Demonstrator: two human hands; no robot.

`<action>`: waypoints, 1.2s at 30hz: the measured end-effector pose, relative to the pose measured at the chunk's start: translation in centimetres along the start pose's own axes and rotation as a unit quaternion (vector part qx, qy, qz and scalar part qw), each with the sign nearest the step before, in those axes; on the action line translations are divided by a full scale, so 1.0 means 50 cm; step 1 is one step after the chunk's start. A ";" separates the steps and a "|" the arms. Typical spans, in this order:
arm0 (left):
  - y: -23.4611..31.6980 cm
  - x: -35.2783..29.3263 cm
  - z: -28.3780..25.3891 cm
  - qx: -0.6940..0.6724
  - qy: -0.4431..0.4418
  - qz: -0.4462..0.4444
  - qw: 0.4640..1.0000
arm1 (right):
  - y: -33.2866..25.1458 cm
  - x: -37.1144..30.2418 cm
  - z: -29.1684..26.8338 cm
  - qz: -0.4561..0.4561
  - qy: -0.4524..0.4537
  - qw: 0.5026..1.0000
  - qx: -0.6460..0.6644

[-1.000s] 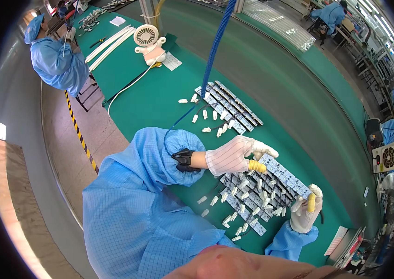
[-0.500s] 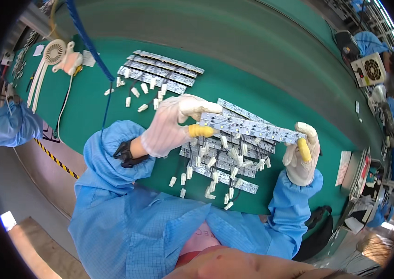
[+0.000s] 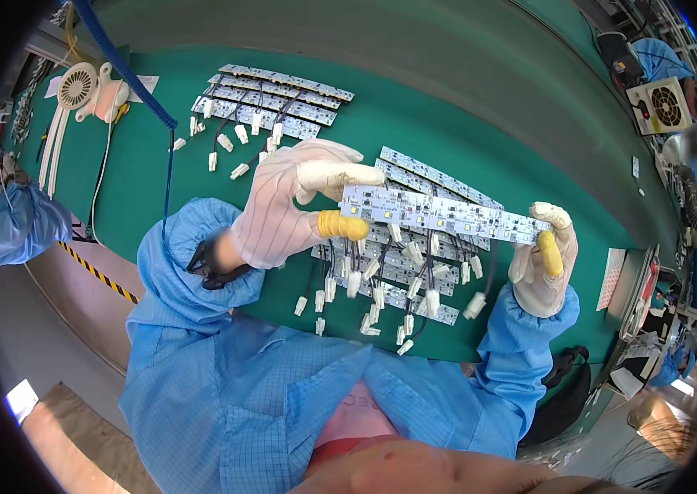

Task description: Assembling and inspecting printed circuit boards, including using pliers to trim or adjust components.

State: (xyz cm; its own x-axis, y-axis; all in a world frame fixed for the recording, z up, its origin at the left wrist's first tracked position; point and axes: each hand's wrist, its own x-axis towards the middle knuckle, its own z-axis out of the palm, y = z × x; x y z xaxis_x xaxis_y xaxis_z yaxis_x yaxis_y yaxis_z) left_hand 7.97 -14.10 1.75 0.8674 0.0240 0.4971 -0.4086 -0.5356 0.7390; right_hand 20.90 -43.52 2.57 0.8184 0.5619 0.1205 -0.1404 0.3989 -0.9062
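Note:
Both my gloved hands hold one LED circuit board strip (image 3: 439,216) by its ends, raised over the table. My left hand (image 3: 303,198) pinches the left end between thumb and fingers, a yellow cot on one digit. At the right end, my right hand (image 3: 544,255) grips it the same way, also with a yellow cot. Dark wires with white connectors (image 3: 433,301) hang from below the strip. Beneath it lies a pile of similar LED strips (image 3: 398,267), partly hidden by the held strip.
Another stack of LED strips (image 3: 283,95) with wired connectors lies at the back left of the green table (image 3: 159,148). A small fan (image 3: 78,86) is at the far left. A blue coiled hose (image 3: 122,66) hangs down nearby. Papers (image 3: 611,278) lie at the right edge.
The held strip has come slightly nearer and turned a little more level, its LED face more toward me. Its connectors now dangle lower. Both hands keep their grip, and the view has shifted slightly.

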 end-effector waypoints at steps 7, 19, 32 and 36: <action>-0.013 0.002 0.006 -0.014 0.039 0.043 0.998 | -0.002 0.002 0.013 -0.005 0.011 1.000 -0.007; -0.014 0.010 -0.002 -0.022 -0.035 0.084 0.996 | -0.004 0.000 0.011 0.006 0.033 0.999 -0.005; -0.010 0.003 0.011 -0.147 -0.083 -0.029 0.985 | 0.007 0.005 -0.005 -0.005 0.037 0.999 -0.002; 0.003 0.000 0.016 -0.141 -0.062 -0.020 0.988 | 0.014 0.005 -0.008 -0.009 0.020 1.000 0.006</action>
State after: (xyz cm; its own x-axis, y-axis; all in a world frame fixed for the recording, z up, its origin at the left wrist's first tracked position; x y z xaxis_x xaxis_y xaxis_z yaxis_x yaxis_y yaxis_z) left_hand 8.14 -14.85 1.49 0.9054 -0.0717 0.4185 -0.4210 -0.2793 0.8630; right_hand 21.22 -43.42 1.82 0.8427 0.5250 0.1197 -0.1324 0.4174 -0.8991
